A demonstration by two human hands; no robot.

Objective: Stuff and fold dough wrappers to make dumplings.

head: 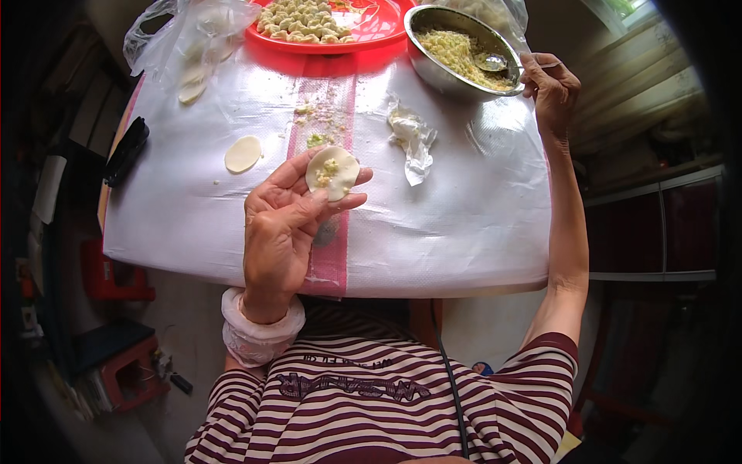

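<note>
In my left hand [278,220] lies a round dumpling wrapper [342,165], held above the table by thumb and fingers. A small heap of filling [326,173] rests on its middle. My right hand [550,84] is at the right rim of a steel bowl [432,75], pinching the handle of a metal spoon [491,62]. The spoon's head sits on chopped yellow-green filling [452,55] inside the bowl. Another flat wrapper [243,155] lies on the table left of my left hand.
A red tray [371,35] of folded dumplings [301,20] stands at the back. Plastic bags [214,23] partly cover more wrappers [192,87] at back left. A crumpled tissue [413,139] and a black case-like object [127,151] lie on the white-covered table [185,226]. Crumbs dot its pink stripe.
</note>
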